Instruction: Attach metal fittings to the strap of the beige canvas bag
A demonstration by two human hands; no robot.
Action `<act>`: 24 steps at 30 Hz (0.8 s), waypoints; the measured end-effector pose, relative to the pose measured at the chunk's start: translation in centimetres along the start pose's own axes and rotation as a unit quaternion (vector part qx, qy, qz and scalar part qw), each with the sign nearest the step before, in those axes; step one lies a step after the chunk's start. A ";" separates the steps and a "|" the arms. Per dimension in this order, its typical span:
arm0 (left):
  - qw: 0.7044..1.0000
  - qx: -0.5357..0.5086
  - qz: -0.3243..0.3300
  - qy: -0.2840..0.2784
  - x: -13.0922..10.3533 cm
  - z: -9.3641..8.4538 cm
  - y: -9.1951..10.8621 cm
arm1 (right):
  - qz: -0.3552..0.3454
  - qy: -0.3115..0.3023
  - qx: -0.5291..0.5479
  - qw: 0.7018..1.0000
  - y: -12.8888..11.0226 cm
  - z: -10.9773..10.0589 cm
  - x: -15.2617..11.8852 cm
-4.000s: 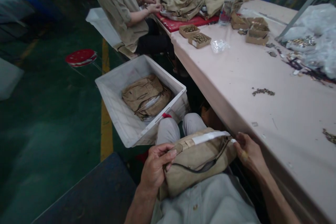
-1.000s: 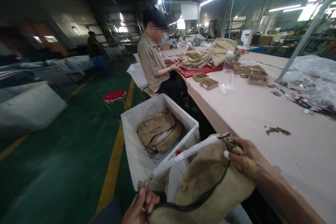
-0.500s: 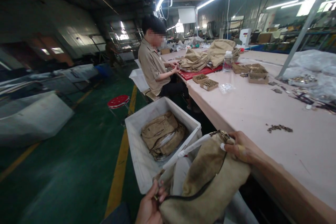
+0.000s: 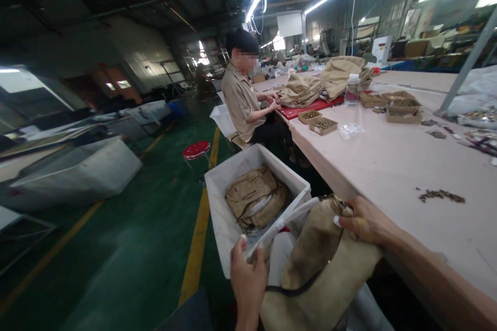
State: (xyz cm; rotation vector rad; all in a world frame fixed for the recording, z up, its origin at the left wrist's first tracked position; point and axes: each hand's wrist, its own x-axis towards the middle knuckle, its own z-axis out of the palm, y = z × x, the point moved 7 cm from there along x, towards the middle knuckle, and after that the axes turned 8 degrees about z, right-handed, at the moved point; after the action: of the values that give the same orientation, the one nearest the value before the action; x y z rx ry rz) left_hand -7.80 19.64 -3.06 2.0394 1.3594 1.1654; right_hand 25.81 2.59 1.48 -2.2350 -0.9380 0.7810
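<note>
A khaki canvas bag (image 4: 330,279) with a dark zipper edge hangs in front of me, partly unfolded. My right hand (image 4: 361,220) grips its upper corner, thumb pressed on the cloth. At the bag's left side is my left hand (image 4: 248,274), raised with thumb and finger apart and nothing visible between them. Whether its edge touches the cloth I cannot tell. Just beyond, a white plastic bin (image 4: 217,222) holds folded khaki bags (image 4: 256,194). White material shows beside the bag I hold.
A pink-covered table (image 4: 388,160) runs along the right, with small metal parts (image 4: 440,195), cardboard trays of fittings (image 4: 323,125) and a clear bottle (image 4: 352,90). A seated co-worker (image 4: 243,98) handles khaki bags (image 4: 303,90) there. A red stool (image 4: 196,150) stands on the green floor.
My left hand has let go of the bag's left edge and risen, its fingers now apart. My right hand keeps its grip. The view has turned slightly left.
</note>
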 end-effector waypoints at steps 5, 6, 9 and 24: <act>0.960 -0.041 0.240 -0.136 0.4 4.1 12.5 | -0.050 -0.015 -0.048 0.997 -1.2 1.1 -1.0; 0.947 -0.066 0.267 -0.166 0.3 5.3 14.3 | -0.053 -0.013 -0.051 0.997 -1.2 1.3 -1.2; 0.906 -0.149 0.313 -0.241 0.2 8.3 17.5 | -0.060 -0.009 -0.063 0.996 -1.0 1.6 -1.5; 0.899 -0.131 0.319 -0.270 1.6 10.8 17.9 | -0.014 -0.016 -0.055 0.998 -1.8 -0.5 -1.4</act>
State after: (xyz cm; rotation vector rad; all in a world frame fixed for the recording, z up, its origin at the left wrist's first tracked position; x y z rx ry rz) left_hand 11.08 14.39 4.50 2.4114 0.2487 0.8325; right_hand 24.61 2.45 3.52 -2.3031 -1.0487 0.7727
